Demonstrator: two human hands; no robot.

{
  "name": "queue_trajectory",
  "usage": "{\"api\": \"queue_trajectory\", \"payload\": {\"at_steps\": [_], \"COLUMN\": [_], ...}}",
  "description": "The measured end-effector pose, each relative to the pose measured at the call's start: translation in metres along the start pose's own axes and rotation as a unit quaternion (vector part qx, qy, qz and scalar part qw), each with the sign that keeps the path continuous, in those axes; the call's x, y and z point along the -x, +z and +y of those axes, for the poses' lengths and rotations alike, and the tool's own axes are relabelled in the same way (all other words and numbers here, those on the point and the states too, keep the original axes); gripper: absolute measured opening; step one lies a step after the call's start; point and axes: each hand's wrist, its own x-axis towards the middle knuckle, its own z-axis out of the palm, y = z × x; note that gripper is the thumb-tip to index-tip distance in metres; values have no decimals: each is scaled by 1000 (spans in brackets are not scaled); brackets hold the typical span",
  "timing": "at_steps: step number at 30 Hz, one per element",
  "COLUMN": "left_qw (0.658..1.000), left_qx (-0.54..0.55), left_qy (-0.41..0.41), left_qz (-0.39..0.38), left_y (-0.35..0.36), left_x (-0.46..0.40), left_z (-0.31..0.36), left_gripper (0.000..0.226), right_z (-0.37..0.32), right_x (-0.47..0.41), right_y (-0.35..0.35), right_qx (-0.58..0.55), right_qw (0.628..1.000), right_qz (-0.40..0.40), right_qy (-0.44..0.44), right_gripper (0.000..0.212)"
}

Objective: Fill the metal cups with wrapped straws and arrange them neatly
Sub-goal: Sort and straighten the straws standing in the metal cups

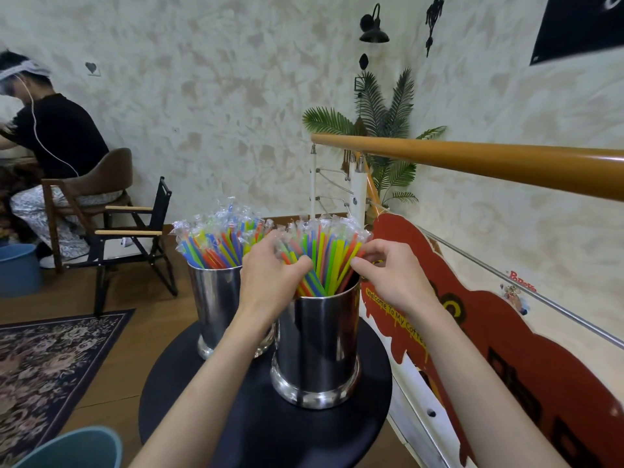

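Note:
Two shiny metal cups stand on a round black table point(243, 430). The far left cup point(216, 309) is packed with colourful wrapped straws point(219, 239). In the nearer right cup point(317, 349) stands another bunch of wrapped straws point(326, 255). My left hand point(271, 271) grips the left side of that bunch, fingers curled over the straws. On the bunch's right side my right hand point(388, 275) pinches straws at the cup's rim.
A wooden handrail point(472, 157) and a red-and-white sign point(472, 332) run along the right. A folding chair point(135, 238), a patterned rug point(50, 359) and blue bins point(18, 268) lie left. A seated person point(50, 136) is at the far left.

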Motion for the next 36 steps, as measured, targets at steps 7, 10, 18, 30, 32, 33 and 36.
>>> {"api": "queue_trajectory", "payload": {"at_steps": [7, 10, 18, 30, 32, 33, 36], "left_qw": [996, 995, 992, 989, 989, 989, 988], "left_qx": [76, 80, 98, 128, 131, 135, 143], "left_qy": [-17, -7, 26, 12, 7, 5, -1], "left_qz": [-51, -51, -68, -67, -66, -66, -64], "left_y": [-9, -11, -15, -16, -15, -15, -15], "left_x": [-7, -5, -5, 0, 0, 0, 1], "left_z": [-7, -4, -6, -7, -7, -7, -7], "left_gripper": [16, 18, 24, 27, 28, 28, 29], "right_z": [-1, -2, -2, -14, -15, -15, -15], "right_x": [2, 2, 2, 8, 8, 8, 7], "right_y": [-4, -4, -2, -10, -14, -15, -14], "right_qx": [7, 3, -10, 9, 6, 4, 9], "right_qw": [1000, 1000, 1000, 1000, 999, 999, 999], "right_qz": [6, 5, -5, -14, -37, -44, -48], "right_qy": [2, 5, 17, 19, 19, 18, 15], "right_gripper": [10, 17, 27, 24, 32, 34, 39]}}
